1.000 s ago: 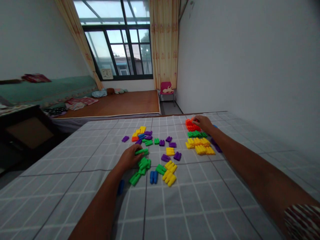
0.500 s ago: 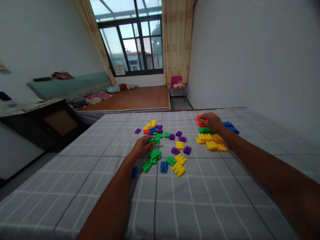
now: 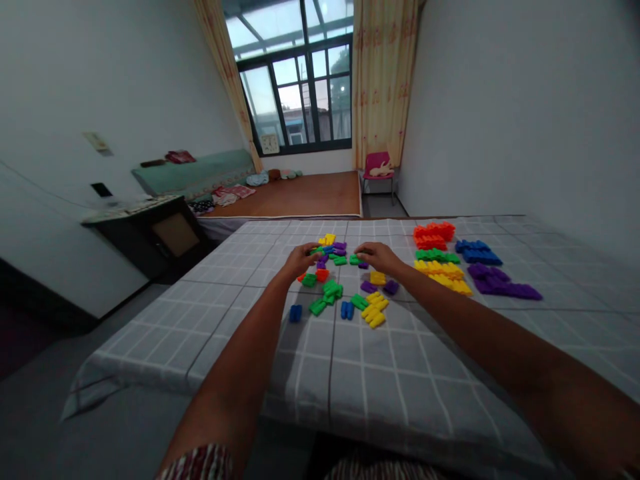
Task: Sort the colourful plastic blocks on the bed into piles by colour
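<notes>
My left hand is over the left side of a loose cluster of plastic toy blocks, its fingers closed on a green block. Beside it are a blue block, purple blocks and yellow blocks. My right hand reaches in from the right, its fingertips pinching another green block at the table surface. A purple block is partly hidden under those fingers. Nearer me lie joined green blocks, joined yellow blocks and two blue blocks.
Sorted by colour at the right are orange-red blocks, a green row, yellow rows, blue blocks and purple blocks. A grey checked cloth covers the table. Behind it are a bed and pink chair.
My right hand has left the orange-red blocks and moved left to a green block in the cluster. The left hand has moved farther away with a green block. The view has shifted, showing the purple rows.
</notes>
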Demonstrator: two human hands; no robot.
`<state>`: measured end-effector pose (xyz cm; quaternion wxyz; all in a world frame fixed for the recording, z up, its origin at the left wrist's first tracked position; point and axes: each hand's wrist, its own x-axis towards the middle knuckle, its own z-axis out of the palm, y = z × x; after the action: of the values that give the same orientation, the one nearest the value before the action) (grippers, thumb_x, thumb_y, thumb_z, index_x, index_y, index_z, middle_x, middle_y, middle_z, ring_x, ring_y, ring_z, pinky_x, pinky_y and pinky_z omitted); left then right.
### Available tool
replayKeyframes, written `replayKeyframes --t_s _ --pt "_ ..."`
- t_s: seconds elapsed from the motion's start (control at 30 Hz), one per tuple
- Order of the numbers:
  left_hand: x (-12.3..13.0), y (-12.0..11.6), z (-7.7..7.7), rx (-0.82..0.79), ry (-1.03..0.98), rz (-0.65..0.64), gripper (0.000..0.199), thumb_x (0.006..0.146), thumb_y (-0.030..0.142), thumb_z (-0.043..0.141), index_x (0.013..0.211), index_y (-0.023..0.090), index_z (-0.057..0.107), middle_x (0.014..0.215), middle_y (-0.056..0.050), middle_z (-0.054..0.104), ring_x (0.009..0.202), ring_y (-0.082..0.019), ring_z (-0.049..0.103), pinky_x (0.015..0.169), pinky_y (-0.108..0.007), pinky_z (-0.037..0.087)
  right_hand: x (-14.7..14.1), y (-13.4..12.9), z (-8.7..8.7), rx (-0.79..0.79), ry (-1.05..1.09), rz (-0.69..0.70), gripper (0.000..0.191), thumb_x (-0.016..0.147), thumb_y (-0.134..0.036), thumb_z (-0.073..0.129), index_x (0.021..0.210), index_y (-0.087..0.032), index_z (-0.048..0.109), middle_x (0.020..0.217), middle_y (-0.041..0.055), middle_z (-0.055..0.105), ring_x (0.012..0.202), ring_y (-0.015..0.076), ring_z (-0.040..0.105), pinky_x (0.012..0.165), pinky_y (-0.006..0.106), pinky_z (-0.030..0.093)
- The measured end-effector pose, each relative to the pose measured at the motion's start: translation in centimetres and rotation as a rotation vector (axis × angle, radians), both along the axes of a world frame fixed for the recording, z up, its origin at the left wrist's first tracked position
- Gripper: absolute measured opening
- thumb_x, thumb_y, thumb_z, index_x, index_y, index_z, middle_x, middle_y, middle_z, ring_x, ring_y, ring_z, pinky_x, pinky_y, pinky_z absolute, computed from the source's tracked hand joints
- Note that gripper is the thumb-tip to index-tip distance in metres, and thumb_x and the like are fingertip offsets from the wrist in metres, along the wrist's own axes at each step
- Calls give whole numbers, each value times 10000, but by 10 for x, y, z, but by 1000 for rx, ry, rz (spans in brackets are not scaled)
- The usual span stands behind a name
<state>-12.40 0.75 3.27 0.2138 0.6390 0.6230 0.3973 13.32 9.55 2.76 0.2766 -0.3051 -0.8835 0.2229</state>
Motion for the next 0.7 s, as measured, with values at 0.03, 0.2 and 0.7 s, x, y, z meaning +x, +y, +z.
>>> replayKeyframes --t_s 0.03,0.2,0.7 --pt "-6 -2 -1 -8 65 49 439 786 286 636 1188 110 638 1060 -116 710 893 -211 657 820 -361 533 3 4 -6 -35 -18 -32 218 848 -267 572 988 -174 712 938 53 744 837 183 660 747 279 489" --pt "-11 -14 -9 -109 423 31 287 769 281 664 1022 160 725 1075 -94 706 968 -221 641 889 -340 502 10 5 -25 6 24 -101 228 861 -279 538 968 -175 710 916 55 739 801 177 659 721 269 474" --pt "7 -32 -27 -62 527 -124 317 690 276 706 995 202 749 1066 -74 718 1022 -243 628 935 -326 469 17 -30 -44 -12 152 -22 253 820 -162 535 1002 -213 704 903 23 737 792 162 665 745 281 505"
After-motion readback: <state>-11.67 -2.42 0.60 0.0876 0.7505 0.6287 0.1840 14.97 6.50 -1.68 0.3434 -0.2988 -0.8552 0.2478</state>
